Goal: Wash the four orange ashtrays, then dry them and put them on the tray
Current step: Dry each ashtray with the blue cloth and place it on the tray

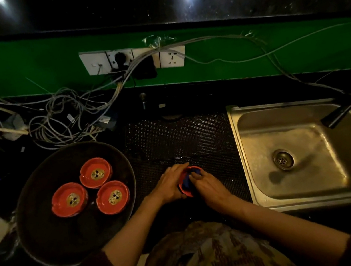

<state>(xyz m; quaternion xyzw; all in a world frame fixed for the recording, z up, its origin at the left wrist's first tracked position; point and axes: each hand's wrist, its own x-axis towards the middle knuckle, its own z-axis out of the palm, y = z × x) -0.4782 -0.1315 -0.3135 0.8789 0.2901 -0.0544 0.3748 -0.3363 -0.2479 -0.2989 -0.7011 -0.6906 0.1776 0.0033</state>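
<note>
Three orange ashtrays (96, 173) (69, 199) (113, 197) sit upright on a round dark tray (45, 226) at the left, each with a pale printed centre. Over the black mesh mat in the middle, my left hand (170, 186) grips a fourth orange ashtray (187, 193), tilted on its side. My right hand (207, 185) presses a blue cloth (189, 181) into that ashtray's bowl. Most of this ashtray is hidden by my fingers and the cloth.
A steel sink (315, 188) with a drain lies at the right, a dark faucet spout (340, 114) reaching over it. Tangled cables (66, 119) and wall sockets (133, 58) run along the green back wall. Clutter lies at the far left.
</note>
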